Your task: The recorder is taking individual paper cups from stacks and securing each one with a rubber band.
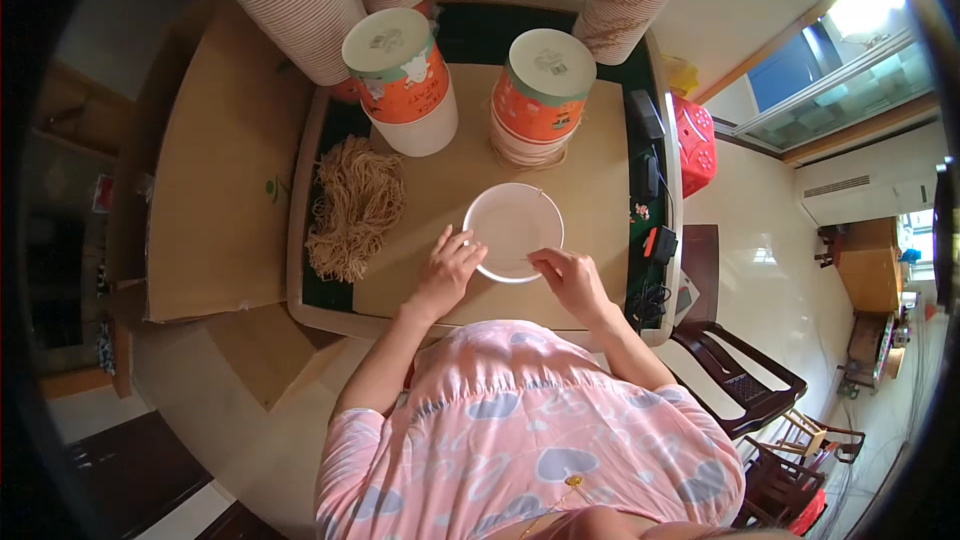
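In front of me on the cardboard-topped table is an open white paper bucket [514,225], its mouth facing up. My left hand [450,270] is closed at the bucket's left rim, fingertips curled against the edge. At the near right rim my right hand [574,280] makes a pinch, with its fingertips over the opening. Whatever thin thing it may hold is too fine to make out. A small bit of tan string shows at the far rim. Left of the bucket lies a loose bundle of tan string [356,205].
Two upturned orange-and-white bucket stacks [405,90] [541,90] stand beyond my hands. Taller stacks [300,15] [630,0] are at the table's back. A big cardboard box [225,160] flanks the left. Chargers and cables [655,240] lie along the right edge, near a red stool [694,145].
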Demonstrator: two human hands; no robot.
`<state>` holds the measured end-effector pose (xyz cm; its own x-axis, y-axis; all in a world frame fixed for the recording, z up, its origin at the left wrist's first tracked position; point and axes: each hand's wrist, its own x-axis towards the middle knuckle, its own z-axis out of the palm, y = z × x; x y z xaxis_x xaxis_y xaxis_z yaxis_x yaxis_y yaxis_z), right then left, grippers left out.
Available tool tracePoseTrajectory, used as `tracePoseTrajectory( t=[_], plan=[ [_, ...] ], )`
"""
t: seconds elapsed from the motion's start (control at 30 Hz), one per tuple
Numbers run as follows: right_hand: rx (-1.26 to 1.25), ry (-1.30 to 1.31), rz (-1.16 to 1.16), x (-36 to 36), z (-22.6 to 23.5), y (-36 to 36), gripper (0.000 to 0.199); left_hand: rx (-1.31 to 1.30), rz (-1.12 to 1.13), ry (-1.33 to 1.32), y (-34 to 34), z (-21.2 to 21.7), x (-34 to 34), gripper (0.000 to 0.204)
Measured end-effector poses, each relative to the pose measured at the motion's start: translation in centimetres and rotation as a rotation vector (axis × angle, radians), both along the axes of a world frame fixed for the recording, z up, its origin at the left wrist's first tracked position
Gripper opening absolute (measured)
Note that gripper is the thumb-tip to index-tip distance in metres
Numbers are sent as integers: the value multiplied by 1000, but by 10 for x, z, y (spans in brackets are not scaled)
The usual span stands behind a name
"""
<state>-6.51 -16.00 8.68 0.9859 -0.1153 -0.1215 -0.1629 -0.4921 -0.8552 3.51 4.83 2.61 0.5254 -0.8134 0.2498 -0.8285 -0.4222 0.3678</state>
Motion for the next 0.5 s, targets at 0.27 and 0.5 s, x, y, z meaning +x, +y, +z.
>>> tracePoseTrajectory(
  t=[0.27,0.5],
  plan=[
    [341,-539,-168,15,20,13,15,-102,-58,96,-26,-15,-6,3],
    [668,-117,-96,12,27,13,34,-412,427,831,-46,14,-7,12]
  ],
)
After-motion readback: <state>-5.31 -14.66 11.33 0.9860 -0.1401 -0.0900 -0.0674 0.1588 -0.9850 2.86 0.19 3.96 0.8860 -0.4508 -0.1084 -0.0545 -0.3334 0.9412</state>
